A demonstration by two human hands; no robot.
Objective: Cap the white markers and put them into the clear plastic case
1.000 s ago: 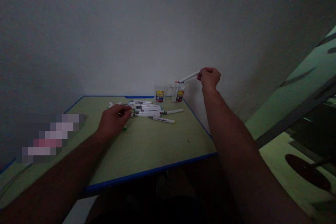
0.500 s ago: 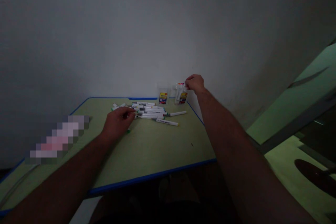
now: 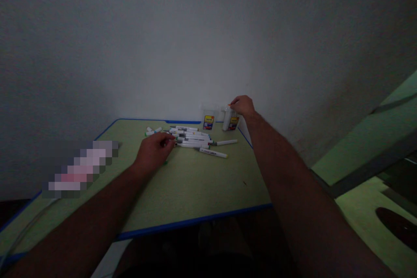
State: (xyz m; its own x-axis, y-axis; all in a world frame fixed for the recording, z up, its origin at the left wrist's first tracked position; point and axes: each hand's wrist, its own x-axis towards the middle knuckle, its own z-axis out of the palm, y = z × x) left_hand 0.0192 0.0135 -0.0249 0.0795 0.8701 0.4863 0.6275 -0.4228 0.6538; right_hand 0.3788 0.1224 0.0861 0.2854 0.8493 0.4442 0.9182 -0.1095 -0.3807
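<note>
My right hand (image 3: 243,105) is at the mouth of a clear plastic case (image 3: 233,124) with a yellow label, its fingers closed around the top of a marker with an orange end (image 3: 230,105). White markers stand upright inside that case. My left hand (image 3: 156,150) rests at the left side of a pile of white markers (image 3: 193,137), thumb and fingers pinched together. What they hold, if anything, is hidden. A small green end (image 3: 166,163) shows below the left palm.
A second clear case (image 3: 208,122) with the same label stands to the left, against the wall. Two loose markers, one yellow-ended (image 3: 213,153), lie right of the pile. A blurred pink item (image 3: 78,171) with a cable lies on the blue-edged table (image 3: 202,191) at left.
The view has shifted slightly, moving the table to the right in the picture. My right hand has come closer over the case, and fewer coloured marker ends show there. My left hand stays by the pile.
</note>
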